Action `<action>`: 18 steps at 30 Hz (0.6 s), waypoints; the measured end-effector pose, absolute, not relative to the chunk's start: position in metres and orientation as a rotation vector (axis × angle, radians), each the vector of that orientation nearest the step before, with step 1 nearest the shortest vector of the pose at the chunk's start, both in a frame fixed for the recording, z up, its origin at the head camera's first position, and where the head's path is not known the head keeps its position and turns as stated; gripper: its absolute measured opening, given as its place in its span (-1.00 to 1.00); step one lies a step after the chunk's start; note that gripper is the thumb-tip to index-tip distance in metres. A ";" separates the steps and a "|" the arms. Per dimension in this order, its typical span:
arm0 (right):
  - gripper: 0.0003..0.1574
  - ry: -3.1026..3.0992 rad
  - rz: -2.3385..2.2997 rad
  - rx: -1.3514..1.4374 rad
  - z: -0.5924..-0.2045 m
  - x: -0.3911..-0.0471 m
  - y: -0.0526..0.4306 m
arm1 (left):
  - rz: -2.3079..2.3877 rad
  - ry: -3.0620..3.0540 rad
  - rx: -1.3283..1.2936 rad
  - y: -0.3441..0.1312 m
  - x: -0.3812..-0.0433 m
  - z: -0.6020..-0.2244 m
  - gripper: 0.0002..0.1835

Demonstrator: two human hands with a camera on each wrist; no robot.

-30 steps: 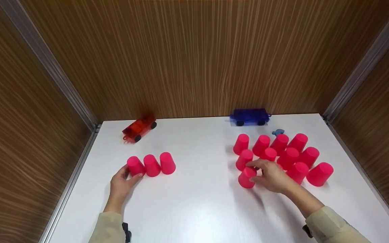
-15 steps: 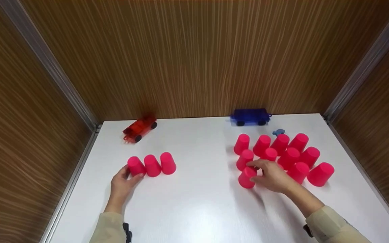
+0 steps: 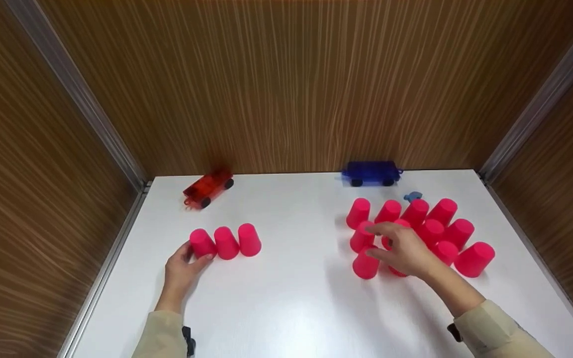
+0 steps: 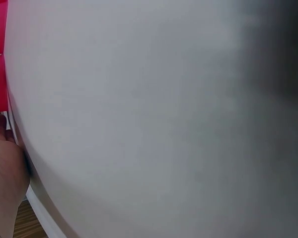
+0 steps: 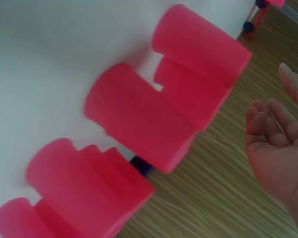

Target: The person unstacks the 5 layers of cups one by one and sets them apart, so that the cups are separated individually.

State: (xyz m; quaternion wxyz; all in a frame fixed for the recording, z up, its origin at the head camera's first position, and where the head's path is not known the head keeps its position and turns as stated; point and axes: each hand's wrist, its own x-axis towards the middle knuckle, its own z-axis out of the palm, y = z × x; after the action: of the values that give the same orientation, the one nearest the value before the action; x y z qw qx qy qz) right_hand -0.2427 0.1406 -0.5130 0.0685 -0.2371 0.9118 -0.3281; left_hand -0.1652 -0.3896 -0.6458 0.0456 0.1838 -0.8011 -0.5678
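Three upside-down pink plastic cups stand side by side at the left of the table in the head view. My left hand (image 3: 181, 271) grips the leftmost cup (image 3: 201, 242), thumb in front and fingers round its far left side. At the right stands a cluster of several more upturned pink cups. Over its near left corner hovers my right hand (image 3: 406, 251), thumb and fingers spread and holding nothing, just above the front cup (image 3: 365, 267). The right wrist view shows the loosely bent fingers (image 5: 278, 121) apart from the cups (image 5: 139, 119).
A translucent red toy car (image 3: 209, 188) sits at the back left of the white table (image 3: 286, 298). At the back right are a blue toy wagon (image 3: 372, 172) and a small blue figure (image 3: 413, 197). Wood-grain panels (image 3: 286, 89) enclose the back and both sides.
My right hand has let go of the front left cup of the cluster and risen off it, its fingers spreading. The left hand keeps its grip on the leftmost cup.
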 end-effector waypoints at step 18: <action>-0.50 2.579 -1.183 -1.020 -0.506 -0.278 -0.046 | -1.759 -2.430 0.589 -0.388 -0.166 -0.646 -0.15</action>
State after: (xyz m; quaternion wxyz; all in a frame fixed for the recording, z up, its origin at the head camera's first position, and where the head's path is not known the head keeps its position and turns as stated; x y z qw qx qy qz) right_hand -0.2781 -0.0461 -0.5057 0.0632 -0.3377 0.8535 -0.3917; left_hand -0.1655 -0.3885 -0.6455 0.0425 0.1924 -0.7941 -0.5749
